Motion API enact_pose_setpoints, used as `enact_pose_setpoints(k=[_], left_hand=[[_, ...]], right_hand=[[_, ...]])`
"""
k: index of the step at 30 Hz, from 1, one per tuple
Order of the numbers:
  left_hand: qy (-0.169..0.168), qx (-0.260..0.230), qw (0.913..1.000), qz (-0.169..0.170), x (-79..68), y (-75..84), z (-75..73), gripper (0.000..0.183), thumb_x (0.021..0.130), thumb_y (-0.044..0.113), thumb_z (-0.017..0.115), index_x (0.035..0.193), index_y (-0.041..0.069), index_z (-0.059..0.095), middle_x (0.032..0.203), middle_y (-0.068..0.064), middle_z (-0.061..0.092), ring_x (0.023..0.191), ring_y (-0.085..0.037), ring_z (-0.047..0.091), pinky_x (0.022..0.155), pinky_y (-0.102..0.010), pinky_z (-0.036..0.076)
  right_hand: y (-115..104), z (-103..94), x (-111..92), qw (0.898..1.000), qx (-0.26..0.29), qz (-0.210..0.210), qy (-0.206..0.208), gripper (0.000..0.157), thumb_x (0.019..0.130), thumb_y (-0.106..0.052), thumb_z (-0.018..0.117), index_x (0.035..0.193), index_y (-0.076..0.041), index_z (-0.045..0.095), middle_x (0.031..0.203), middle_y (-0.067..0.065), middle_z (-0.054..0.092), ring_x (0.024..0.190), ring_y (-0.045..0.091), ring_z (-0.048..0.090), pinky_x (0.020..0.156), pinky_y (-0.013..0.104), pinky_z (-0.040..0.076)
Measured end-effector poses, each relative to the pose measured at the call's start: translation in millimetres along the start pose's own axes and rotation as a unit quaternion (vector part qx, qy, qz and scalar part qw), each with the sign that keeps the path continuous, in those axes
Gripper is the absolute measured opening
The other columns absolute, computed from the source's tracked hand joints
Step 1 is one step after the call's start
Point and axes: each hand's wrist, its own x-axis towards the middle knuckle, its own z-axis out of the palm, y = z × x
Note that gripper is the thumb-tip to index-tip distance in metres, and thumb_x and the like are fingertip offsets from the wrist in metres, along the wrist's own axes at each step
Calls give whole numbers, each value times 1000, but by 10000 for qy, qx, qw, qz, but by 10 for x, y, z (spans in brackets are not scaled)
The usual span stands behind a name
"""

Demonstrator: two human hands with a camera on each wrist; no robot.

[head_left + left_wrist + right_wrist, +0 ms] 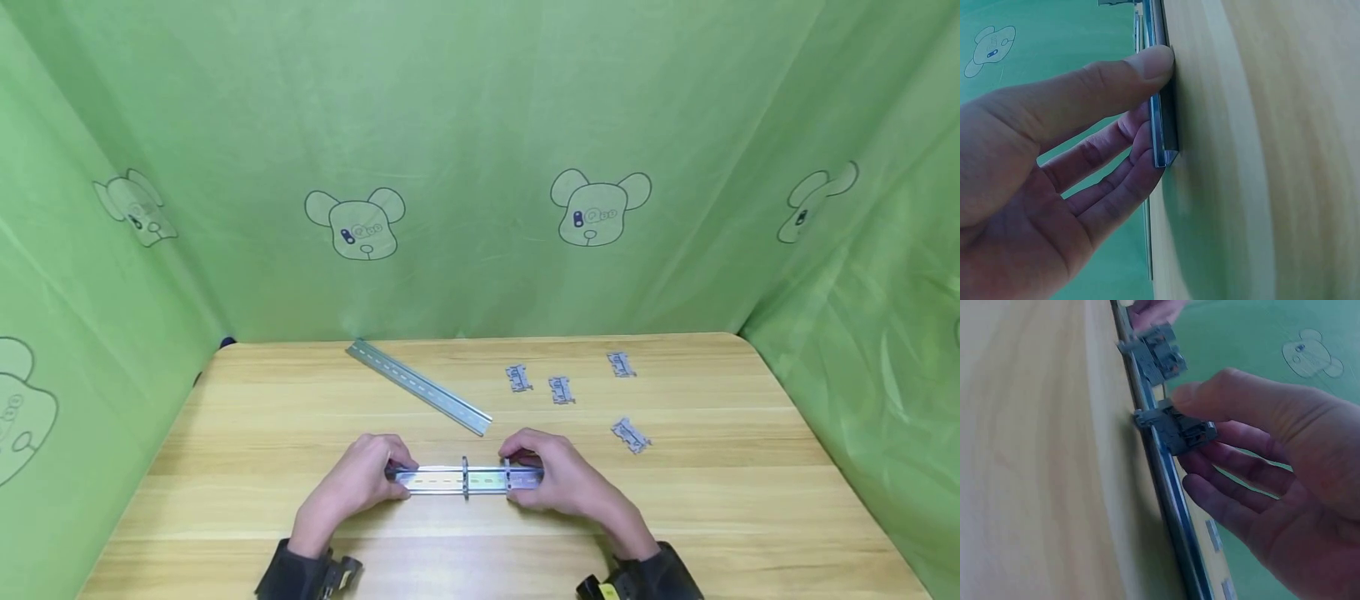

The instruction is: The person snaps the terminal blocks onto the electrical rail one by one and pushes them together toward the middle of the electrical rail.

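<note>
A slotted metal DIN rail (438, 481) lies crosswise near the front of the table. My left hand (367, 473) grips its left end, thumb along the near edge and fingers behind, as the left wrist view shows. Two grey terminal blocks stand upright across the rail. One terminal block (1155, 356) sits near the middle with no hand on it. The other terminal block (1179, 434), further right, is between the thumb and fingers of my right hand (558, 473). In the head view my right hand hides the rail's right end.
A second slotted rail (420, 387) lies diagonally behind the left hand. Several loose grey terminal blocks lie flat at the back right, among them one block (632, 435) nearest the right hand. Green fabric (480, 275) with printed bear heads walls off the table's back and sides.
</note>
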Motion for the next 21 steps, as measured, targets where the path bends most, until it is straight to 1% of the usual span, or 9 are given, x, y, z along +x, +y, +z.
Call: enact_pose_setpoints(k=[7, 13, 21], left_hand=[[21, 13, 10000, 29, -1, -7, 2, 33, 66, 16, 87, 97, 8, 79, 94, -2, 73, 83, -18, 65, 73, -35, 56], [57, -22, 10000, 45, -5, 6, -14, 32, 65, 14, 87, 95, 8, 79, 93, -1, 73, 83, -18, 65, 74, -36, 56], [20, -72, 10000, 29, -13, 20, -21, 33, 65, 14, 87, 96, 8, 79, 93, -1, 73, 83, -19, 65, 74, -35, 57]], right_hand=[[-75, 143, 70, 9990, -192, -280, 273, 52, 66, -15, 86, 115, -8, 69, 112, 4, 69, 100, 17, 63, 87, 39, 56], [-133, 229, 99, 9972, -473, -315, 479, 55, 66, -20, 86, 117, -8, 69, 115, 0, 68, 103, 16, 63, 91, 38, 55], [-166, 306, 112, 9976, -377, -331, 485, 54, 68, -18, 85, 118, -6, 68, 116, 1, 67, 105, 19, 63, 95, 38, 53]])
